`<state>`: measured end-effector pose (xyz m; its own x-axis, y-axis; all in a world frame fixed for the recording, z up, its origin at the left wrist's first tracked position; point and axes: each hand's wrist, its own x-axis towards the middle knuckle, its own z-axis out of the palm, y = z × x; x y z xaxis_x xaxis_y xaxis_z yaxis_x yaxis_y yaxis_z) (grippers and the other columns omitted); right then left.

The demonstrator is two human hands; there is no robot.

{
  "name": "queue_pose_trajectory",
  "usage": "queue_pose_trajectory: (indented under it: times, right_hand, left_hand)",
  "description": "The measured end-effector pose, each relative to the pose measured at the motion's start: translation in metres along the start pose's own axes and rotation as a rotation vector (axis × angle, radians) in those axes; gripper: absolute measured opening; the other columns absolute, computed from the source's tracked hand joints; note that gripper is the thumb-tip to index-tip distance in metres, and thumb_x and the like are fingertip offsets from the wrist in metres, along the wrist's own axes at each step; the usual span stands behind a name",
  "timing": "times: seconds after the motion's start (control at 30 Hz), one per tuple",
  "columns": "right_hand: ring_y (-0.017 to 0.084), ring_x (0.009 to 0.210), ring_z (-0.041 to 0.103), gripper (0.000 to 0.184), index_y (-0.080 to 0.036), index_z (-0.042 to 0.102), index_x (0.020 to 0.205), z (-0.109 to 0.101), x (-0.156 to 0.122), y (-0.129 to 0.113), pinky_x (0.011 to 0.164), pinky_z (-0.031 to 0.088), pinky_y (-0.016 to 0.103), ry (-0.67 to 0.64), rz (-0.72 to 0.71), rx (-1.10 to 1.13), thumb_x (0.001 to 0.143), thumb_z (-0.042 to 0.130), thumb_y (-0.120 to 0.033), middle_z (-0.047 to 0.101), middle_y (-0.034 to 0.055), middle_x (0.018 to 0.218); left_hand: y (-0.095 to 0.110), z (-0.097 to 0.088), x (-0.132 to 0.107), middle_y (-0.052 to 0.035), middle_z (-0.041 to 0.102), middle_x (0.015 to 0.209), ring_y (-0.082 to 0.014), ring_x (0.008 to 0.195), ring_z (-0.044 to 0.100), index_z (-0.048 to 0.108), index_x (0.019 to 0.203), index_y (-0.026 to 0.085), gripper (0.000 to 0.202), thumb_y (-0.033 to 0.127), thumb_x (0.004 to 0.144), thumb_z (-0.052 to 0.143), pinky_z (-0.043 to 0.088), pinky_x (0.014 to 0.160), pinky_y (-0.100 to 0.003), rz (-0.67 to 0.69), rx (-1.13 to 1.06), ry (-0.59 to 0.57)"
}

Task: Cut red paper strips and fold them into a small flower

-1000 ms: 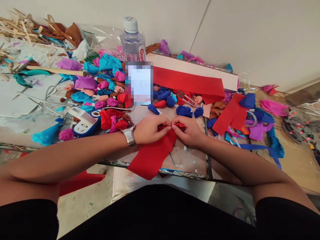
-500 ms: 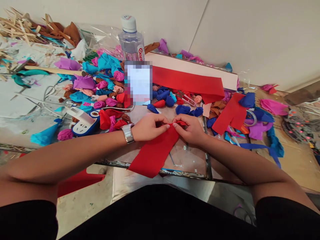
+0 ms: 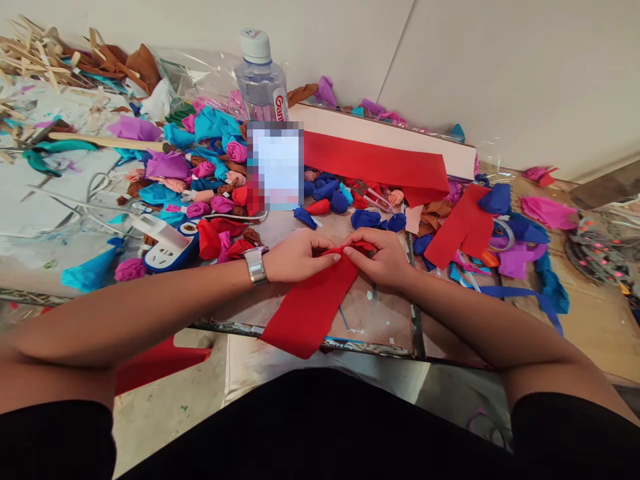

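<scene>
A red cloth strip (image 3: 310, 303) lies on the table in front of me, its lower end hanging over the near edge. My left hand (image 3: 295, 257), with a metal watch (image 3: 255, 265) on the wrist, pinches the strip's far end. My right hand (image 3: 383, 257) pinches the same end from the other side, fingertips almost meeting those of the left. The top of the strip is folded or rolled between the fingers; how far is hidden.
Behind the hands lie several small rolled cloth buds in blue (image 3: 367, 219), red (image 3: 215, 239), pink and teal. A water bottle (image 3: 260, 77) stands at the back. A long red strip (image 3: 375, 163) lies on a white board. A white and blue power strip (image 3: 167, 247) sits left. Green pliers (image 3: 43, 157) lie far left.
Both hands have stayed at the strip's far end with small finger shifts. The strip's hanging lower end has shifted slightly.
</scene>
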<state>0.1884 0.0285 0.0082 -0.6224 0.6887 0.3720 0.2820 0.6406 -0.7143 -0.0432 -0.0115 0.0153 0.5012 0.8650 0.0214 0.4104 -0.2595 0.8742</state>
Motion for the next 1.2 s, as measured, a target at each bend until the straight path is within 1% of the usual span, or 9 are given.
queue_pose_trajectory:
  times: [0.1,0.27,0.4,0.6,0.77,0.87,0.97,1.1,1.2]
  right_hand:
    - [0.017,0.08,0.072,0.011,-0.021,0.075,0.096,-0.0004,0.0002,0.0005,0.076,0.056,0.029,0.013,0.011,0.009,0.095,0.069,-0.03,0.08,0.0032,0.091]
    - [0.017,0.083,0.074,0.013,-0.022,0.079,0.1,-0.0008,0.0006,0.0024,0.078,0.057,0.029,-0.013,-0.041,0.033,0.096,0.071,-0.032,0.081,0.004,0.095]
    - [0.018,0.083,0.074,0.014,-0.023,0.08,0.101,-0.0001,0.0002,0.0046,0.078,0.058,0.03,-0.016,-0.053,0.041,0.097,0.071,-0.033,0.081,0.0044,0.095]
    - [0.017,0.083,0.074,0.012,-0.023,0.08,0.102,-0.0012,0.0003,0.0051,0.076,0.057,0.029,-0.013,-0.1,0.064,0.097,0.071,-0.03,0.08,0.0048,0.094]
    - [0.018,0.085,0.075,0.013,-0.023,0.079,0.1,-0.0019,0.0011,0.0036,0.077,0.059,0.031,-0.017,-0.117,0.052,0.098,0.069,-0.03,0.081,0.006,0.095]
    - [0.019,0.087,0.075,0.012,-0.024,0.079,0.099,-0.0016,0.0013,0.003,0.078,0.06,0.032,0.0,-0.134,0.038,0.098,0.068,-0.03,0.081,0.0062,0.096]
    - [0.019,0.087,0.075,0.012,-0.025,0.079,0.098,-0.0021,0.0016,0.0016,0.078,0.061,0.033,0.014,-0.149,0.01,0.097,0.068,-0.029,0.08,0.0057,0.095]
    - [0.018,0.088,0.075,0.011,-0.025,0.078,0.098,-0.0035,0.0022,-0.0005,0.08,0.061,0.033,0.022,-0.183,-0.026,0.097,0.067,-0.026,0.08,0.0054,0.095]
    - [0.018,0.089,0.076,0.012,-0.025,0.078,0.098,-0.0039,0.0021,-0.0012,0.081,0.062,0.032,0.034,-0.2,-0.037,0.097,0.067,-0.024,0.08,0.0054,0.096]
  left_hand:
    - [0.0011,-0.0015,0.0001,0.0017,0.055,0.065,-0.0114,0.062,0.044,0.071,0.079,0.014,0.037,0.042,0.098,0.055,0.033,0.058,-0.025,-0.007,0.029,-0.022]
    - [0.0002,-0.0015,0.0008,0.0025,0.052,0.066,-0.0117,0.063,0.043,0.07,0.082,0.015,0.037,0.043,0.099,0.053,0.033,0.06,-0.025,0.016,0.028,-0.051]
    - [-0.0003,-0.0009,0.0013,0.0027,0.051,0.065,-0.0114,0.062,0.041,0.07,0.082,0.015,0.035,0.042,0.098,0.054,0.033,0.059,-0.024,0.004,0.03,-0.052]
    - [0.0013,-0.0027,0.0029,0.0016,0.06,0.071,-0.0121,0.066,0.048,0.07,0.086,0.015,0.026,0.035,0.093,0.056,0.037,0.062,-0.024,-0.021,-0.031,-0.061]
    - [0.0009,-0.0034,0.0042,0.002,0.062,0.073,-0.0118,0.067,0.05,0.071,0.089,0.014,0.022,0.032,0.091,0.058,0.039,0.064,-0.024,-0.042,-0.105,-0.076]
    - [0.0024,-0.0042,0.0038,0.0023,0.061,0.072,-0.0116,0.065,0.049,0.071,0.091,0.015,0.024,0.035,0.092,0.059,0.038,0.061,-0.024,-0.049,-0.137,-0.085]
    - [0.0046,-0.0053,0.0026,0.0018,0.059,0.072,-0.0118,0.065,0.049,0.07,0.088,0.015,0.03,0.042,0.095,0.058,0.038,0.061,-0.025,-0.053,-0.141,-0.072]
    - [0.0051,-0.005,0.0014,-0.0009,0.063,0.077,-0.0133,0.069,0.053,0.069,0.088,0.014,0.038,0.047,0.099,0.053,0.041,0.062,-0.026,-0.096,-0.203,-0.069]
    - [0.0044,-0.0038,0.0016,-0.0005,0.062,0.076,-0.0127,0.068,0.052,0.07,0.09,0.014,0.037,0.048,0.098,0.056,0.039,0.06,-0.025,-0.098,-0.216,-0.055]
